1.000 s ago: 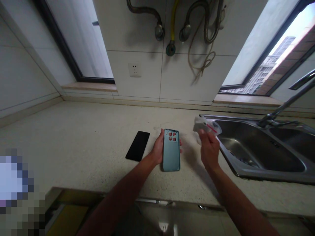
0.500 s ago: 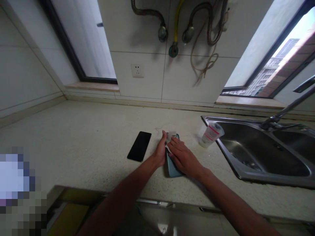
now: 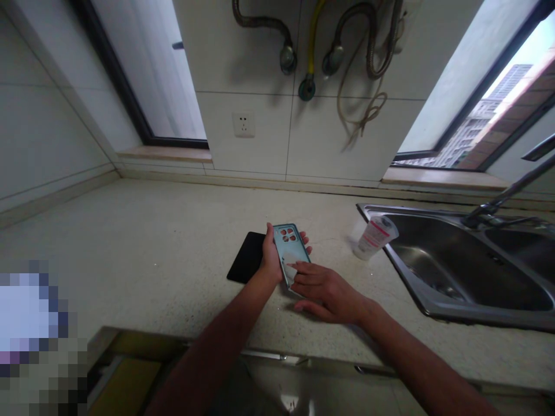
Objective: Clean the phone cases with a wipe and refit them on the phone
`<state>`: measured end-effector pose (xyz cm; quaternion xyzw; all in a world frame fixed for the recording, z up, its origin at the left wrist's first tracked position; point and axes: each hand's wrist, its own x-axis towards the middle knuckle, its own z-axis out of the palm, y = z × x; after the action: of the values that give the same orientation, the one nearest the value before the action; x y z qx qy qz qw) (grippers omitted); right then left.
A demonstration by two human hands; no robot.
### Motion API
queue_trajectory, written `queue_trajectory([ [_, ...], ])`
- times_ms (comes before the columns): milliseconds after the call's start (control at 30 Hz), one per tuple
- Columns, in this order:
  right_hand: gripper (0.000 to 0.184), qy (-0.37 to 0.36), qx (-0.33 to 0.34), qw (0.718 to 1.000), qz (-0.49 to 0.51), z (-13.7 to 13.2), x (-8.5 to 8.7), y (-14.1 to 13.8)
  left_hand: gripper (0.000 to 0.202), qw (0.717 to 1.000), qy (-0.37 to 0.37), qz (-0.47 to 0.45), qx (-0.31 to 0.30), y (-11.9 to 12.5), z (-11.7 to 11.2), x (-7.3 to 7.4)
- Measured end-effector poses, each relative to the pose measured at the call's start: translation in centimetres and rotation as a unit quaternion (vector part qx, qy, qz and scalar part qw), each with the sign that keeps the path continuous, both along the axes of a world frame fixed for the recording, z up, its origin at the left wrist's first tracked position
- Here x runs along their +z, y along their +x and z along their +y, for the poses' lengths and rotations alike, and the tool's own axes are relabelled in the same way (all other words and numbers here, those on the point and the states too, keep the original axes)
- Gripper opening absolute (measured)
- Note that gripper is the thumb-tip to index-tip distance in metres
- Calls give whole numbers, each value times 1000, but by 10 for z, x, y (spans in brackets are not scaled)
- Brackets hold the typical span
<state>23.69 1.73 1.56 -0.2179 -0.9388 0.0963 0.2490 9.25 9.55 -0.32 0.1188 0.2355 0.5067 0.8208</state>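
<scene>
From my remote view, the largest thing I see is a speckled beige stone countertop (image 3: 130, 231), which runs across the whole scene up to a pale tiled wall (image 3: 329, 138). On this wall are a white electric socket (image 3: 243, 124) and a yellow flexible hose (image 3: 310, 40) between metal hoses. On the right, a stainless steel double sink (image 3: 437, 260) is set into the counter. Just beside its rim stands a white plastic cup with a red label (image 3: 373, 237).

Near the middle of the counter lies a flat black smartphone (image 3: 247, 257), with its screen side up. The person's left hand (image 3: 273, 263) is over its right edge, but I cannot tell if they touch.

This left hand holds a teal smartphone in a case (image 3: 290, 254) above the counter, with the fingers curled around its edge. The back of the phone faces up, and the camera end with its round red openings points away from the person. Its long axis goes forward, with a small lean to the left, and the phone is tilted on one long edge. The right hand (image 3: 329, 292) is open, and its fingers (image 3: 303, 271) lie flat on the lower back, without gripping.
</scene>
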Motion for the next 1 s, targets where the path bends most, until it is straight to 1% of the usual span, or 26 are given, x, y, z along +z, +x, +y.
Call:
queue_trajectory([
  [100, 26, 17, 3, 1000, -5, 1, 2, 3, 69, 1000, 8, 2, 10, -1, 2, -1],
  [200, 25, 54, -10, 998, 6, 6, 3, 8, 67, 1000, 1, -5, 15, -3, 3, 1],
  [300, 24, 88, -61, 994, 4, 12, 1, 17, 68, 1000, -19, -17, 10, -4, 3, 4],
  [400, 24, 106, -113, 988, -13, 15, -2, 22, 68, 999, -40, -15, 8, -4, 3, 4],
  [500, 24, 115, -147, 982, -42, 15, -5, 20, 69, 999, -49, -4, -9, -3, 4, 2],
  [667, 31, 110, -195, 971, -87, 15, -14, 15, 70, 998, -56, 11, -3, 2, 4, -1],
  [800, 53, 110, -272, 951, -100, 19, -29, 19, 65, 998, -30, 7, -46, 10, -3, 0],
  [867, 61, 104, -306, 942, -92, 22, -36, 22, 66, 996, -24, 7, -89, 15, -8, 0],
  [933, 62, 94, -329, 937, -75, 24, -39, 23, 67, 991, -25, 18, -132, 19, -13, -1],
  [1000, 58, 87, -341, 935, -52, 25, -40, 23, 68, 987, -21, 38, -153, 22, -17, -2],
])
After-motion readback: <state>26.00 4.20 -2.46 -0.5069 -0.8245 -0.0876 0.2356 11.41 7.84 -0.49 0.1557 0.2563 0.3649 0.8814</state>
